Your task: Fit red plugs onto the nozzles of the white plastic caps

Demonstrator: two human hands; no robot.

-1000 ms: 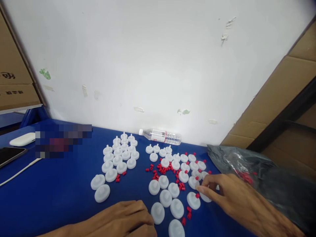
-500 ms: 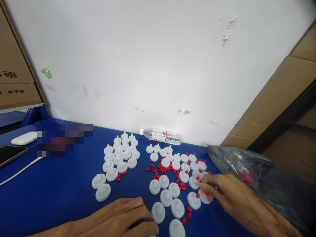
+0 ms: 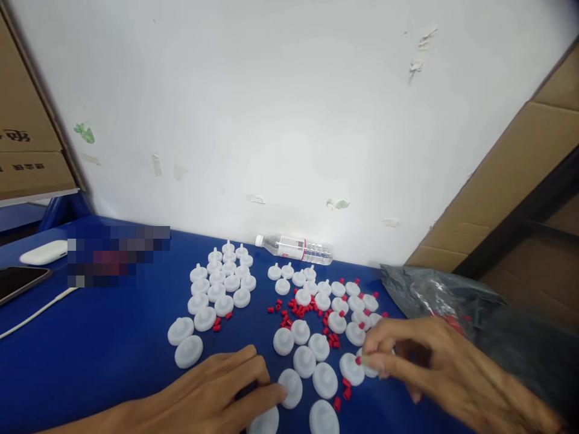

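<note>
Many white plastic discs (image 3: 304, 360) with a centre nub lie on the blue table (image 3: 113, 355), with small red caps (image 3: 298, 310) scattered among them. My right hand (image 3: 429, 361) pinches one white disc (image 3: 370, 363) at the right of the group, a red cap (image 3: 358, 360) at its fingertip. My left hand (image 3: 217, 398) lies palm down at the near edge. Its forefinger touches a disc (image 3: 293, 386), and another white disc (image 3: 265, 423) shows under its fingers, seemingly held.
A second tidy cluster of white discs (image 3: 221, 280) lies left of centre. A clear water bottle (image 3: 294, 248) lies by the white wall. A dark plastic bag (image 3: 452, 295) sits at right, with cardboard boxes (image 3: 511, 181) behind. A phone (image 3: 20, 280) and a white case (image 3: 43, 252) are at far left.
My right hand drew back toward me and now pinches a white disc off the table. My left hand slid forward to the right, its forefinger reaching a disc.
</note>
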